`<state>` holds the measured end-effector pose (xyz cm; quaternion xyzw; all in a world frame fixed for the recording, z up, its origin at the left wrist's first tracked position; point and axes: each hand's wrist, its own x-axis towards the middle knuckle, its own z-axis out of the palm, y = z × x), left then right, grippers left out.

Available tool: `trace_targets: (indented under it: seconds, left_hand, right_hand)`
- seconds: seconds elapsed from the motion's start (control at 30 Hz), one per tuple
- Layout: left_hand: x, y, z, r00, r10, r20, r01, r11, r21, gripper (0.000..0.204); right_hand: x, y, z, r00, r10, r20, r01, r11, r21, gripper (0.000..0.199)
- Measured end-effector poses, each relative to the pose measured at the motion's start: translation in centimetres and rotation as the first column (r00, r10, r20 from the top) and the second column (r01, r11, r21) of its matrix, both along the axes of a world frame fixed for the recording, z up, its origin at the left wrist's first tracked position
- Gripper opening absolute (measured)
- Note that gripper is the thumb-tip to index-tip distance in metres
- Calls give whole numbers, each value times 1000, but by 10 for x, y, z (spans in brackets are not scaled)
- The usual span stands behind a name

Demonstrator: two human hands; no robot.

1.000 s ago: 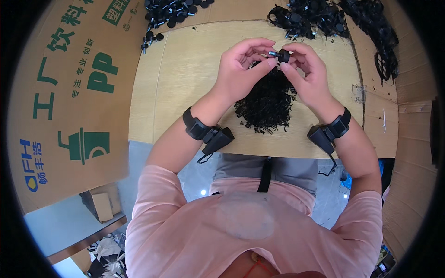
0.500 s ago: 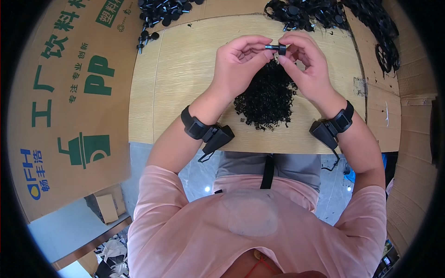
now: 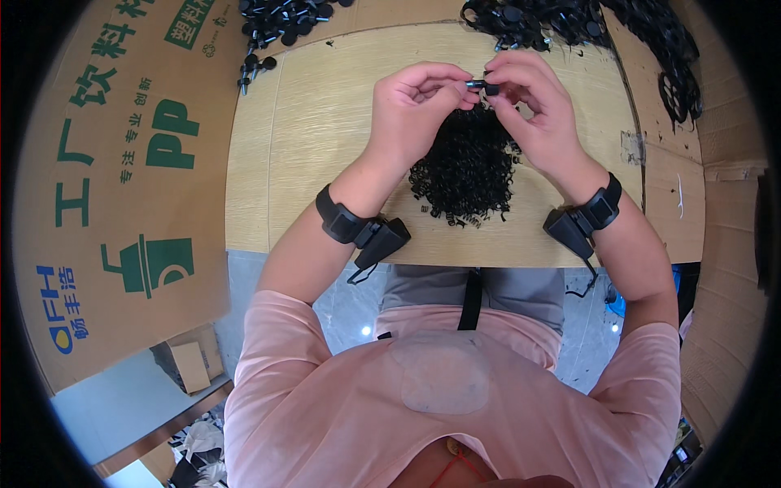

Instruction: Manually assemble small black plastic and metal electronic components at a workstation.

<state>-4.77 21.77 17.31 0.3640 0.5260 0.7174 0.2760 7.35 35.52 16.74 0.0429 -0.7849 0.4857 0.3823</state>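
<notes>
Over the far middle of the table, both hands meet at a small bolt with a black round head and a metal shank. The shank end is pinched between the thumb and fingers of my left hand. At the black head, my right hand has its thumb and fingers closed around it. A heap of black curly trimmings lies just below the hands. Fingers cover part of the bolt, so its full shape is hidden.
Several black-headed bolts are piled at the far left. More black parts with stringy scraps lie at the far right, beside a tangle of black strips. A large printed cardboard box walls the left side; cardboard stands at right.
The bolt's black head has turned and sits slightly lower in the right fingers. My left fingers have shifted a little along the shank.
</notes>
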Motion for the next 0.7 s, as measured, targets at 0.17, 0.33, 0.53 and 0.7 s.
trace_targets:
  seconds: [0.17, 0.33, 0.53, 0.7]
  left_hand:
    - [0, 0, 0, 1000, -5, -2, 5, 1000, 1, 15]
    - [2, 1, 0, 1000, 2, -21, -2, 1000, -3, 15]
    - [4, 0, -2, 998, -12, -67, 12, 1000, -3, 17]
    - [3, 0, 0, 996, -32, -83, 32, 999, -9, 17]
  right_hand:
    - [1, 0, 0, 1000, -10, 12, 9, 1000, 28, 30]
    - [1, 0, 0, 1000, -21, 11, 21, 998, 52, 30]
    - [2, -1, 2, 1000, -20, 23, 18, 998, 66, 30]
    - [1, -1, 3, 999, -35, 17, 33, 996, 87, 30]
